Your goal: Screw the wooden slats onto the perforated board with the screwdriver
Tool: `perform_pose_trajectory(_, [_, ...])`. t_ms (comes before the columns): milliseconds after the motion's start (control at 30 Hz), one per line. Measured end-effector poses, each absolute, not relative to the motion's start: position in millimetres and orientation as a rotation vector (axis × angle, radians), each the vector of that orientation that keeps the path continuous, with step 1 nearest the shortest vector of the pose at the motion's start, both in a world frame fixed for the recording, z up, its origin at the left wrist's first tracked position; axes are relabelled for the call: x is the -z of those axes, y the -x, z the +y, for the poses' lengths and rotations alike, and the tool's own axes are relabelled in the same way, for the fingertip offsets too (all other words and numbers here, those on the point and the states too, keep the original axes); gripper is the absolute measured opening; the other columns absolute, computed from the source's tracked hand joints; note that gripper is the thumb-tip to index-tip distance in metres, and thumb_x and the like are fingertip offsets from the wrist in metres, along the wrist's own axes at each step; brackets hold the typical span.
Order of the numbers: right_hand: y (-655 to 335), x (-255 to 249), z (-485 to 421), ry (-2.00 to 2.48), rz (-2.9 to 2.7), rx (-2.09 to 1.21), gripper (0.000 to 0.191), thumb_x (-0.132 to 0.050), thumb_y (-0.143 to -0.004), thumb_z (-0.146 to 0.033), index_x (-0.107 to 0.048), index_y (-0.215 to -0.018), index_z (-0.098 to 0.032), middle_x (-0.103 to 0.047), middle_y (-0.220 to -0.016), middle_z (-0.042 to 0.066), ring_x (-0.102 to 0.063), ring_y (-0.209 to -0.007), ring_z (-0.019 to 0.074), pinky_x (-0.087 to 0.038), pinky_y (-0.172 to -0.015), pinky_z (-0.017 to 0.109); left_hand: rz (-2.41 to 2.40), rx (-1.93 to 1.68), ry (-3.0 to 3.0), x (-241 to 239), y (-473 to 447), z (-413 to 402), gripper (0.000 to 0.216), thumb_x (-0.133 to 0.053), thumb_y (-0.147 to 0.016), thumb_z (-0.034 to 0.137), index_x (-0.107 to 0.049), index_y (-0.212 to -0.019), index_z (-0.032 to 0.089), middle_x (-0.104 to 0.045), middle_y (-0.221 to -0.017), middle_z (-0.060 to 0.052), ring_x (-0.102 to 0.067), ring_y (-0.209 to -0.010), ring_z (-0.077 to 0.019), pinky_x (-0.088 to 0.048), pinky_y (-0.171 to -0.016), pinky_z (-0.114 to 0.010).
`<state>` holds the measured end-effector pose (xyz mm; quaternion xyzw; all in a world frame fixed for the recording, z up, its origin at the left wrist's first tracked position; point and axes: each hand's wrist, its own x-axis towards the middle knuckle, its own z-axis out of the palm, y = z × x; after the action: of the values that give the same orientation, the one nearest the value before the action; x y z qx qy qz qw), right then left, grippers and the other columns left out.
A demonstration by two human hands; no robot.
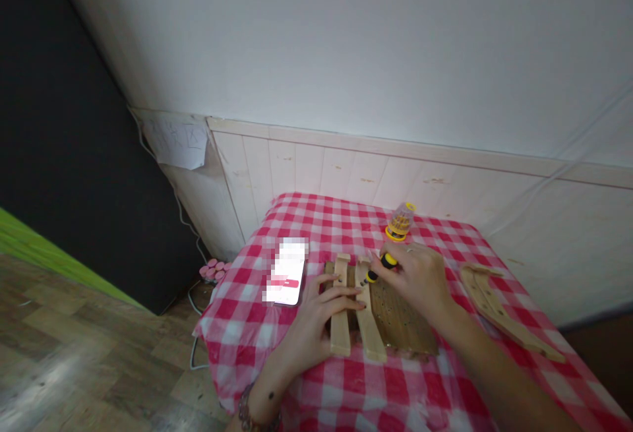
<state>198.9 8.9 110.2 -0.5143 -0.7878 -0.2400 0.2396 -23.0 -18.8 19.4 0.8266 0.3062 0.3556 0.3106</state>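
Note:
My right hand (418, 274) is closed around a yellow and black screwdriver (389, 261). Its dark tip end points down-left at a pale wooden leg (372, 333). Another wooden leg (340, 339) lies to the left of that one. Across both legs rest the spread, stretched fingers of my left hand (321, 307); the thumb is mostly hidden. Beneath the legs is a brown wooden board (408, 320) dotted with small holes. Whether the screwdriver tip sits in a screw is too small to tell.
A lit phone (291, 274) lies left of the board. At the back stands a clear, yellow-based case of bits (400, 222). More pale wooden legs (504, 313) lie on the right of the checked tablecloth (316, 221). The wall (346, 168) closes off the far side.

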Motion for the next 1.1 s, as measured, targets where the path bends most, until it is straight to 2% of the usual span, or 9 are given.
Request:
perform_pose_trajectory(233, [-189,-117,15,1.594,-2.1,0.564,0.042,-0.05,-0.097,-0.044,-0.067,-0.065,-0.022,-0.065,-0.049,0.005,-0.055,-0.043,0.0178,-0.023,-0.047,0.027,0.8,-0.966,-2.191,-16,22,-18,0.035,-0.08,-0.085,0.032,-0.072,-0.119,0.027,-0.069,-0.137,-0.007,-0.045,-0.136,-0.0345,-0.029,-0.119,-0.058])
perform_pose_trajectory(333, [-189,-114,17,1.624,-2.064,0.432,0.04,-0.048,-0.097,-0.045,-0.066,-0.07,-0.022,-0.063,-0.05,0.003,-0.055,-0.042,0.0184,-0.023,-0.045,0.026,0.8,-0.962,-2.19,-16,22,-18,0.035,-0.08,-0.085,0.035,-0.073,-0.119,0.028,-0.069,-0.137,-0.008,-0.046,-0.136,-0.0346,-0.029,-0.119,-0.058])
perform_pose_trajectory(567, [-188,-112,9,1.452,-2.054,-0.102,0.022,-0.045,-0.101,-0.04,-0.06,-0.096,-0.024,-0.074,-0.072,0.003,-0.07,-0.057,0.0218,-0.041,-0.051,0.027,0.804,-0.934,-2.181,-19,23,-18,0.039,-0.083,-0.083,0.033,-0.073,-0.12,0.029,-0.069,-0.137,-0.007,-0.042,-0.139,-0.0359,-0.031,-0.118,-0.058])
perform_pose_trajectory(733, [-193,-125,-2,1.4,-2.215,-0.265,0.018,-0.048,-0.1,-0.034,-0.056,-0.112,-0.024,-0.074,-0.077,0.003,-0.07,-0.059,0.0219,-0.045,-0.054,0.029,0.801,-0.946,-2.176,-19,23,-19,0.042,-0.084,-0.081,0.029,-0.072,-0.121,0.028,-0.069,-0.137,-0.006,-0.042,-0.139,-0.0347,-0.032,-0.118,-0.056])
perform_pose_trajectory(833, [-200,-131,-4,1.351,-2.324,-0.347,0.016,-0.049,-0.101,-0.034,-0.058,-0.112,-0.026,-0.077,-0.083,0.004,-0.072,-0.066,0.0225,-0.048,-0.058,0.029,0.791,-0.956,-2.19,-19,23,-19,0.041,-0.084,-0.081,0.028,-0.072,-0.121,0.027,-0.069,-0.137,-0.007,-0.041,-0.139,-0.0343,-0.032,-0.118,-0.056])
perform_pose_trajectory(967, [-207,-130,-1,1.364,-2.346,-0.253,0.016,-0.052,-0.102,-0.039,-0.062,-0.102,-0.025,-0.077,-0.081,0.005,-0.072,-0.066,0.0227,-0.047,-0.057,0.028,0.808,-0.956,-2.186,-19,22,-20,0.04,-0.083,-0.082,0.026,-0.072,-0.12,0.026,-0.069,-0.137,-0.006,-0.04,-0.139,-0.0346,-0.033,-0.118,-0.056])
perform_pose_trajectory(1100, [-209,-121,2,1.466,-2.331,0.019,0.024,-0.053,-0.102,-0.045,-0.063,-0.101,-0.023,-0.077,-0.08,0.007,-0.074,-0.068,0.0263,-0.044,-0.054,0.028,0.818,-0.957,-2.179,-17,22,-20,0.039,-0.083,-0.082,0.027,-0.072,-0.12,0.026,-0.069,-0.137,-0.006,-0.042,-0.139,-0.0348,-0.033,-0.118,-0.056])
